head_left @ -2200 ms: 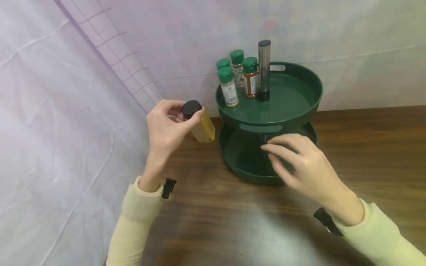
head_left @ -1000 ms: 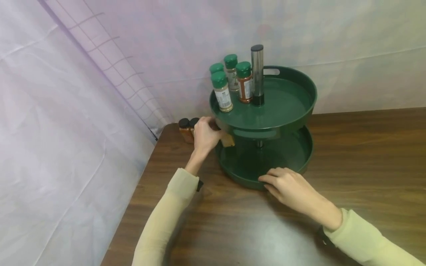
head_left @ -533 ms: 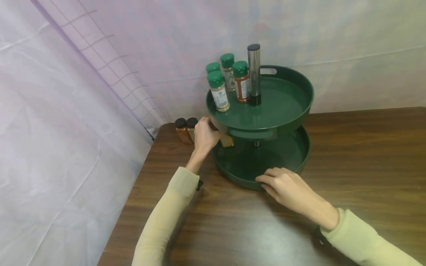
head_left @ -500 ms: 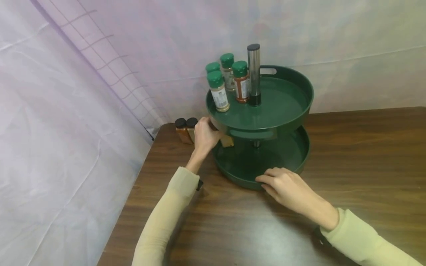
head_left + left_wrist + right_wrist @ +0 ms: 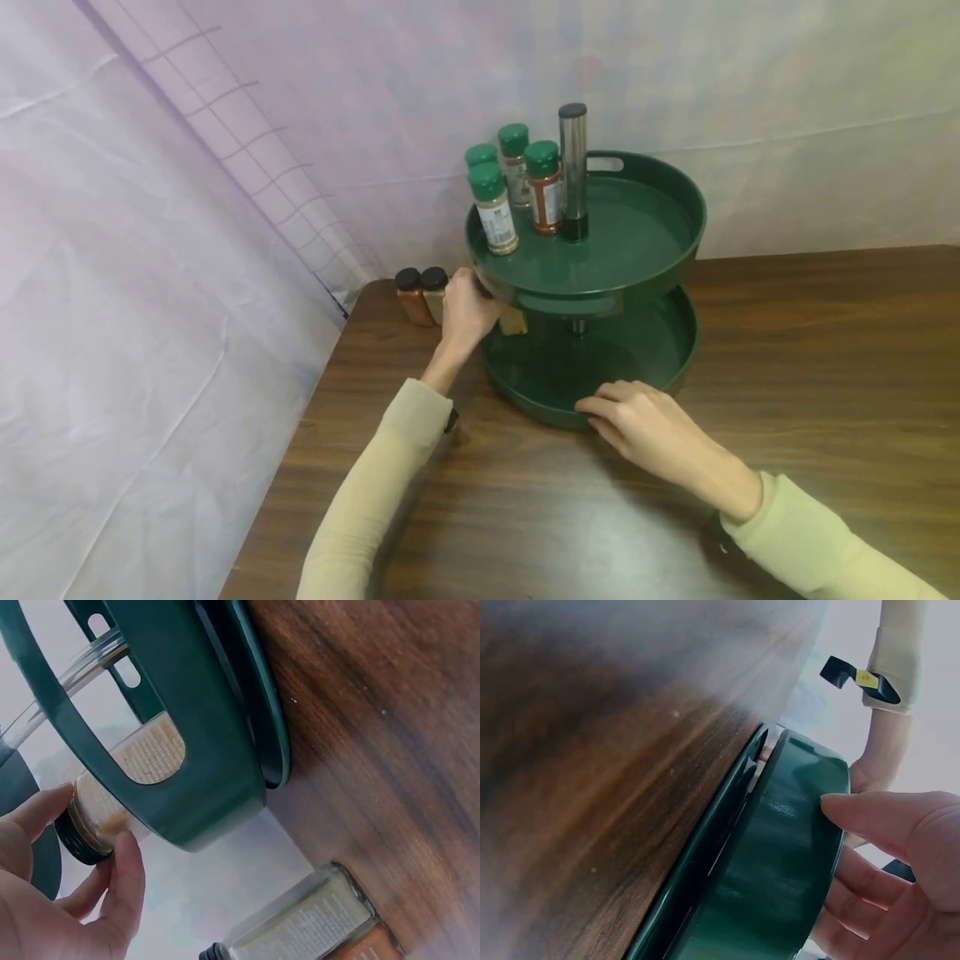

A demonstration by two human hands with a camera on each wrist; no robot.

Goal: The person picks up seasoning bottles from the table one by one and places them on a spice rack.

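Observation:
My left hand [image 5: 467, 310] reaches in between the tiers of a dark green two-tier turntable [image 5: 645, 267] from its left side. Its thumb and fingers pinch the black lid of a square spice jar [image 5: 112, 799] with pale yellow contents. In the left wrist view the jar leans at a slant, partly behind the lower tier's wall [image 5: 195, 802], and shows through a handle slot. At the front, my right hand [image 5: 645, 421] grips the lower tier's rim. In the right wrist view its thumb [image 5: 877, 814] presses the outer wall and its fingers reach over the edge.
Several green-capped spice jars [image 5: 495, 212] stand at the left of the upper tier, beside the steel center post [image 5: 573, 171]. Two black-lidded jars [image 5: 414, 298] stand on the wooden table [image 5: 810, 350] at its back left corner. White cloth [image 5: 150, 350] hangs behind and to the left.
From beside the turntable, my left hand has carried the spice jar right and down into the lower tier. My right hand has dropped onto the lower rim. Both have barely moved over the last half second.

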